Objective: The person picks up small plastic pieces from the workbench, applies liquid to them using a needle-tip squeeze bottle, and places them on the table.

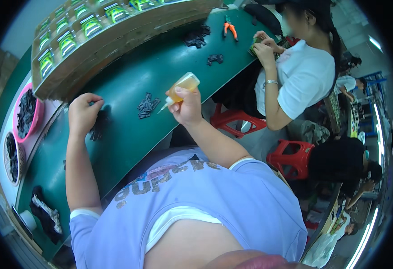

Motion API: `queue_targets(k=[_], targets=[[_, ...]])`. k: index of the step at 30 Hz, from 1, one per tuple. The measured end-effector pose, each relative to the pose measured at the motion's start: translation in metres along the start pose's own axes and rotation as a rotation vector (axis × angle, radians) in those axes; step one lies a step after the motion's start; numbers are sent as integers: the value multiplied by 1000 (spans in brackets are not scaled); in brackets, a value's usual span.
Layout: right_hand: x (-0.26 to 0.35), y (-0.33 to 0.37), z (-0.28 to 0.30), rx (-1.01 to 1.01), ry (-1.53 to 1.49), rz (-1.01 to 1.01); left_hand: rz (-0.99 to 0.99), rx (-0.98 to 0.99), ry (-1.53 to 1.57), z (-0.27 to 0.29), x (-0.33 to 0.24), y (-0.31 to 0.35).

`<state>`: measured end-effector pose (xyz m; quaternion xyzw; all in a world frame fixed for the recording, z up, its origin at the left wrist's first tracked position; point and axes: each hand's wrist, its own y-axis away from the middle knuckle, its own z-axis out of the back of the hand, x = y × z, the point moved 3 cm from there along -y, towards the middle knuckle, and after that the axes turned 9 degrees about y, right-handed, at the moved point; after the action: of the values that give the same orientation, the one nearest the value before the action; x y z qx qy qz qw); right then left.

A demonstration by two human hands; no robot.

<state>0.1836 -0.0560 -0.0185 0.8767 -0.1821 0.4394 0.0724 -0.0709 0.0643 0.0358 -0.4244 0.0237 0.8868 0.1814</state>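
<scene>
A: What did we have in the right hand?

B: A small squeeze bottle of amber liquid. Fingers were wrapped shut around it, nozzle tipped down and to the left, held above the green worktop.

A: And the left hand?

B: Down on the worktop, fingers curled in over a dark plastic piece. We couldn't tell how firm the grip was; the piece was mostly hidden under the fingers.

A: Anything between the hands?

B: A small pile of dark parts lay on the worktop, just beside the nozzle tip, apart from both hands.

A: Rest of the worktop?

B: Two more dark heaps farther along, orange-handled pliers near them. A wooden rack of green-labelled items ran along the far edge. At our left, a pink bowl and a second bowl held black parts.

A: Other people?

B: A person in a white shirt sat farther along, both hands busy on something small and green. A red stool stood behind us.
</scene>
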Motion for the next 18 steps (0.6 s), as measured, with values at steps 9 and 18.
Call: queue_targets(k=[9, 18], targets=[[-4, -8, 5, 45, -30, -37, 249, 243, 868, -27, -25, 22], [-6, -7, 1, -38, -9, -104, 417, 441, 920, -68, -12, 43]])
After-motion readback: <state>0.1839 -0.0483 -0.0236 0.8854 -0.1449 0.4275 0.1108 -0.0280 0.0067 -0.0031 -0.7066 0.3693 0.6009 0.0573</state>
